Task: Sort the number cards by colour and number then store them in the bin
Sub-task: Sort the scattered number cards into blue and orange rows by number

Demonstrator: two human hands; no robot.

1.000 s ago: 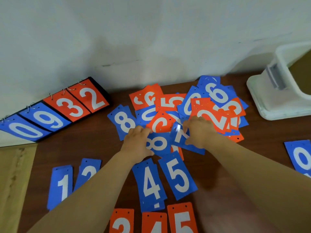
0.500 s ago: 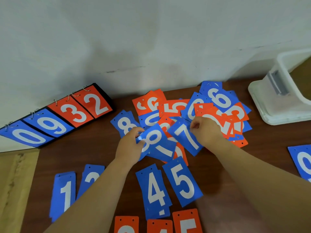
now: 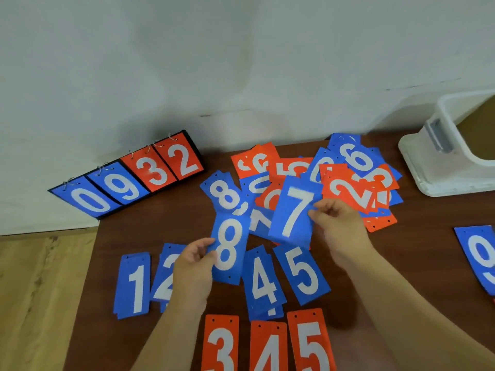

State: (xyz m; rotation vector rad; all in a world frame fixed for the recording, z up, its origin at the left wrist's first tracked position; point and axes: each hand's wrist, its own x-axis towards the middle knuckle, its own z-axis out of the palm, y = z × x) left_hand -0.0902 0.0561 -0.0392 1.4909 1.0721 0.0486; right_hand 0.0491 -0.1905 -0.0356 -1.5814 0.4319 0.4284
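My left hand (image 3: pixel 195 263) pinches the left edge of a blue 8 card (image 3: pixel 229 249), lifted above the table. In my right hand (image 3: pixel 338 223) is a blue 7 card (image 3: pixel 294 210), gripped by its right edge over the mixed pile (image 3: pixel 345 183) of blue and orange cards. Sorted blue cards lie in a row near me: 1 (image 3: pixel 133 285), 2 (image 3: pixel 168 277) partly under my left hand, 4 (image 3: pixel 263 282), 5 (image 3: pixel 304 274). Orange 3 (image 3: pixel 221 344), 4 (image 3: pixel 267 349) and 5 (image 3: pixel 312 341) lie at the front edge.
A white plastic bin (image 3: pixel 439 156) stands at the back right. A flip scoreboard (image 3: pixel 128 175) showing 0 9 3 2 leans against the wall at the back left. A blue 9 card (image 3: pixel 479 258) lies at the far right. The brown table (image 3: pixel 107 263) ends at the left, beside a wooden floor.
Both hands pulled out of the pile toward me, the left lifting the blue 8 and the right lifting the blue 7. The two cards now face up and are held apart.
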